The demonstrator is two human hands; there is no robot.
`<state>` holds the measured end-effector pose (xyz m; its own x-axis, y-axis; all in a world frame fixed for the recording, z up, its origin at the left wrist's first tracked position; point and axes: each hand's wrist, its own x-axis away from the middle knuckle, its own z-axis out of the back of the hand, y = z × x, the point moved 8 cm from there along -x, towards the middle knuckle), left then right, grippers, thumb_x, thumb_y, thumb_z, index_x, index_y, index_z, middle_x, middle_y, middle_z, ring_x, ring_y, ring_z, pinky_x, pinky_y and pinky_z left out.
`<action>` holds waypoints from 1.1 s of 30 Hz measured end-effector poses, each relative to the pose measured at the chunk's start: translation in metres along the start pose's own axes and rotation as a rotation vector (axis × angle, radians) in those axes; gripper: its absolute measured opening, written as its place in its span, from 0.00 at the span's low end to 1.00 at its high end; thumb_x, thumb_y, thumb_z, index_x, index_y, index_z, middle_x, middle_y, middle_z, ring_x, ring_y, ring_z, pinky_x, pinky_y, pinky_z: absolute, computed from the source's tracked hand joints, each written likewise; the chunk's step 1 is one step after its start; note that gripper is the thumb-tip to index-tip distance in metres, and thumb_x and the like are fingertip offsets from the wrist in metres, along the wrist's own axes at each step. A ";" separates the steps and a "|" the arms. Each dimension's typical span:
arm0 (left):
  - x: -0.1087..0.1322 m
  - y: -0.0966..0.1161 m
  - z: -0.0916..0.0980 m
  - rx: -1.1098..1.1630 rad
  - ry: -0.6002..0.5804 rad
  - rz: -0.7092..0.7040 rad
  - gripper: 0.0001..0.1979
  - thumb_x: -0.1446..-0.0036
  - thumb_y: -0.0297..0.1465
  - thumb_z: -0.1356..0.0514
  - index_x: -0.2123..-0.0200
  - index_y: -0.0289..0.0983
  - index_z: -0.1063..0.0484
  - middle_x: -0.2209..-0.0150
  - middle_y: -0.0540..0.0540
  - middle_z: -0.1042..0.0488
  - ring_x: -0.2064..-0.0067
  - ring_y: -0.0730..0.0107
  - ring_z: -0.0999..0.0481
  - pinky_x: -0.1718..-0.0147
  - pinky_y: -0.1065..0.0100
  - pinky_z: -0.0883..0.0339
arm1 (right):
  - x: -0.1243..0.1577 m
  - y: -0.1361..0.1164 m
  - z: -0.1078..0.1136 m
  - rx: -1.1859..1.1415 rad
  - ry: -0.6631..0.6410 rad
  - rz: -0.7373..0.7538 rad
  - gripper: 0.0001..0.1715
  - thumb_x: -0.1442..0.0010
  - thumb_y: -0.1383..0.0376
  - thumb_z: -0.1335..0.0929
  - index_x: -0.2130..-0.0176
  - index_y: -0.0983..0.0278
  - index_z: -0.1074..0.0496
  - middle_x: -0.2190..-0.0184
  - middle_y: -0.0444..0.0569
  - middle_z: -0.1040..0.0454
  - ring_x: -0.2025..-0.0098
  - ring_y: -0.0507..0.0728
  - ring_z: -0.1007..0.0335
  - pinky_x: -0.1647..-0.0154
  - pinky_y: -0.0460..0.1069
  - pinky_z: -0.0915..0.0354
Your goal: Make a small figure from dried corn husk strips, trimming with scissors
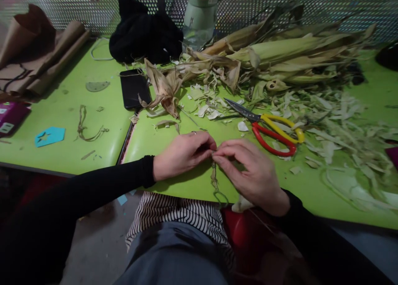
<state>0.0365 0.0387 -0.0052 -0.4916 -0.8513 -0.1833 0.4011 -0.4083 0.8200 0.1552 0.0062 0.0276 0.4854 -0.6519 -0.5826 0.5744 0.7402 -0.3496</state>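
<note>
Both hands meet over the front edge of the green table. My left hand [186, 154] is closed in a pinch, thumb against the fingers. Fingertips of my right hand [253, 171] are pressed together just beside it. Between them they grip the top of a thin knotted plant-fibre cord [214, 175], which hangs down over the table and ends in a green loop near the edge. Scissors [256, 118] with one red and one yellow handle lie beyond my right hand, blades pointing up and left.
Dried corn husks [280, 52] are piled at the back, with shredded scraps [336, 110] at the right. A phone [135, 89], black cloth [146, 36], green bottle [200, 17], brown paper [37, 57], blue tag [49, 136] and twisted cord [82, 127] lie around.
</note>
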 end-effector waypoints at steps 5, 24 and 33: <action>0.001 0.004 0.004 0.071 -0.005 -0.010 0.03 0.38 0.27 0.43 0.62 0.35 0.29 0.65 0.47 0.22 0.65 0.74 0.26 0.64 0.72 0.34 | 0.001 0.022 0.010 -0.048 0.037 -0.217 0.08 0.35 0.65 0.32 0.56 0.60 0.24 0.60 0.50 0.25 0.67 0.54 0.28 0.70 0.50 0.30; 0.003 -0.003 -0.001 0.380 -0.010 0.045 0.08 0.39 0.33 0.39 0.65 0.36 0.35 0.64 0.46 0.24 0.66 0.75 0.27 0.64 0.71 0.32 | 0.001 0.020 0.000 -0.090 -0.040 -0.193 0.05 0.33 0.63 0.34 0.63 0.60 0.29 0.66 0.48 0.26 0.67 0.56 0.29 0.67 0.51 0.31; 0.000 -0.015 -0.012 0.766 -0.085 0.252 0.11 0.45 0.26 0.35 0.66 0.35 0.37 0.70 0.52 0.29 0.70 0.81 0.31 0.69 0.75 0.34 | 0.001 0.009 0.000 -0.036 -0.047 -0.091 0.04 0.35 0.65 0.32 0.64 0.59 0.29 0.64 0.49 0.23 0.60 0.59 0.25 0.60 0.54 0.29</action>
<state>0.0398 0.0405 -0.0244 -0.5263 -0.8472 0.0725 -0.1180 0.1572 0.9805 0.1608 0.0120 0.0241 0.4632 -0.7229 -0.5127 0.5937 0.6826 -0.4261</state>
